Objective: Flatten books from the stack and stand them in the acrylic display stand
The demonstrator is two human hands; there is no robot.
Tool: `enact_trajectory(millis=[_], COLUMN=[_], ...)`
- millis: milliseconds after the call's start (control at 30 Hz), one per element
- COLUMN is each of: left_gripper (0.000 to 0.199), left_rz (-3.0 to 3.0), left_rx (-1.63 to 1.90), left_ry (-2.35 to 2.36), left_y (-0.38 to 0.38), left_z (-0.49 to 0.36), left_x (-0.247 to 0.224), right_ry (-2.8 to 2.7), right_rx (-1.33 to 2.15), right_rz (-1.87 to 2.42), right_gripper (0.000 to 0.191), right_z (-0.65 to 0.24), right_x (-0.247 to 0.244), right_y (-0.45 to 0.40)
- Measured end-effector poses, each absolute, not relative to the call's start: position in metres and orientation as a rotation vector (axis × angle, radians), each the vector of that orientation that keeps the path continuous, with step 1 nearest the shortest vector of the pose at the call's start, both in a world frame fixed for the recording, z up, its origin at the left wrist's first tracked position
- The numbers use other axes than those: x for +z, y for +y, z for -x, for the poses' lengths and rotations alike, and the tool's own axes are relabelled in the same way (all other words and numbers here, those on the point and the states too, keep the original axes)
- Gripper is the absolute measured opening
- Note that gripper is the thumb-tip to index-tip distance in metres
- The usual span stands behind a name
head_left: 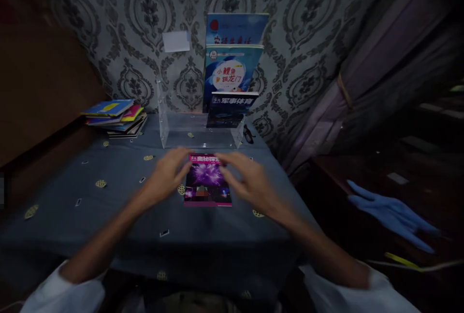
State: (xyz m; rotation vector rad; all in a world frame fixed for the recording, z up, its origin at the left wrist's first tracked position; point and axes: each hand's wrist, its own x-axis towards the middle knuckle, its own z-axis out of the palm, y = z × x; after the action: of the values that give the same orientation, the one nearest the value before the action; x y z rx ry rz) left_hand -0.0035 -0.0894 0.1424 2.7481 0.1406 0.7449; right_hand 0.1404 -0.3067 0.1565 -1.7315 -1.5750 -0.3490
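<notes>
A book with a purple and pink cover [206,175] lies face up on the dark blue tablecloth [119,206]. My left hand [168,170] is at its upper left edge, with thumb and fingers apart. At the upper right edge is my right hand [248,175], its thumb and fingers also apart; whether the fingertips touch the cover is hard to tell. Just behind, a clear plastic stand [181,134] holds a dark book [230,110] at its right side. Behind that one stand a light blue book [232,69] and a taller blue book [237,25].
A pile of books [118,117] lies at the back left. Dark glasses [248,134] sit right of the stand. White paper [176,41] is on the patterned wall. A curtain [337,91] hangs right, above a blue glove [391,214] on a dark surface.
</notes>
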Motion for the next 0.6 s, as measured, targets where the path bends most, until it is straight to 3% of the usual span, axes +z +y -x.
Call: enact_trajectory(millis=[167,333,600], left_gripper=[0.033,0.042,0.044], left_rz=[-2.936,-3.044,-3.062], left_rx=[0.305,0.443,0.531], left_ry=[0.231,0.172,0.187], left_y=[-0.081,-0.072,-0.077], left_z=[-0.056,-0.068,-0.062], left_x=[0.079,0.04,0.034], right_ry=[-1.71,-1.678,-1.462], right_rx=[-0.026,-0.076,-0.216], right_rz=[1.993,1.937,1.978], right_gripper=[0.044,0.045,0.043], right_z=[-0.176,-0.219,-0.231], right_x=[0.071,0.031,0.016], right_y=[-0.228,-0.231,-0.254])
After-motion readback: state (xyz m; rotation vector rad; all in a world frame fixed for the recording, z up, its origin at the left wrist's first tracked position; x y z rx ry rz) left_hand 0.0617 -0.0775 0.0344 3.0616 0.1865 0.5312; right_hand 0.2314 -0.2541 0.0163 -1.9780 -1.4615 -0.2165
